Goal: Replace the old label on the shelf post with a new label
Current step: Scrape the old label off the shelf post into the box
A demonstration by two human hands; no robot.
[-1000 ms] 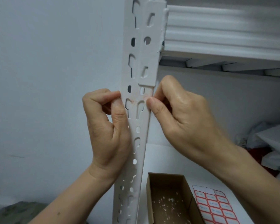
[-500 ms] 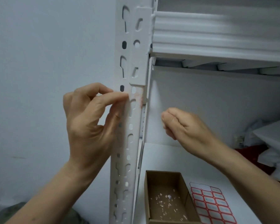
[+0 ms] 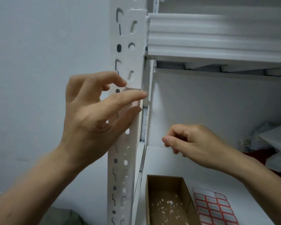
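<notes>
Against pale grey wall [image 3: 39, 46], touching white perforated metal shelf post [image 3: 120, 174] with left hand [image 3: 91, 114], fingers apart. Hovering right hand [image 3: 195, 143] lower right of that touch, fingertips pinched together.

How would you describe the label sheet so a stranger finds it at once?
On the lower white shelf, right of the perforated post, stands an open cardboard box. The label sheet lies flat just right of it. Only it shows a grid of red-bordered rectangles.

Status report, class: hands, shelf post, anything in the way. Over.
Left hand open, fingertips on shelf post. Right hand curled beside post, contents unclear. Label sheet and cardboard box lie below, nothing blocking.
</notes>
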